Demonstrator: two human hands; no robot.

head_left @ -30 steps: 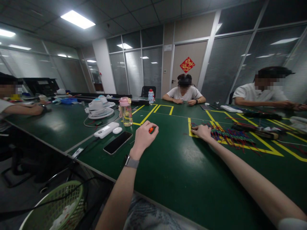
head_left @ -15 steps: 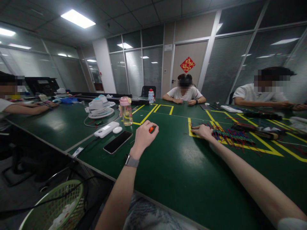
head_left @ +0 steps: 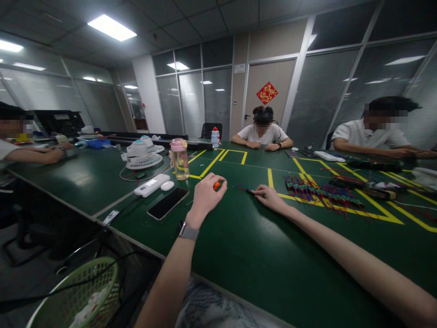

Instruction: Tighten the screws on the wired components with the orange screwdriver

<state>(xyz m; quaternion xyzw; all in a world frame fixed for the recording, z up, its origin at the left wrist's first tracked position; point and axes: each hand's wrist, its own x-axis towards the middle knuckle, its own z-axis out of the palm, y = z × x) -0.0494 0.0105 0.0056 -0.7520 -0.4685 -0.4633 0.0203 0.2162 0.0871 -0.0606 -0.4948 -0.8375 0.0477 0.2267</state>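
Seen from the head camera, my right hand point(head_left: 269, 199) pinches a small wired piece point(head_left: 250, 191) between thumb and fingertips at a green table point(head_left: 239, 255), its red and blue wires pointing toward my left hand point(head_left: 207, 196). I seem to hold it by one end so the wires stay free. My left fingers curl around an orange object point(head_left: 216, 185); most of it is hidden, so I cannot tell its shape. To the right of my right grip, wired boards point(head_left: 324, 193) lie massed together, partly over yellow tape point(head_left: 271, 177), probably grouped for easy reach. Left of my left grip rest a phone point(head_left: 168, 203) and a pink-lidded bottle point(head_left: 179, 159), perhaps set aside to leave my hands room.
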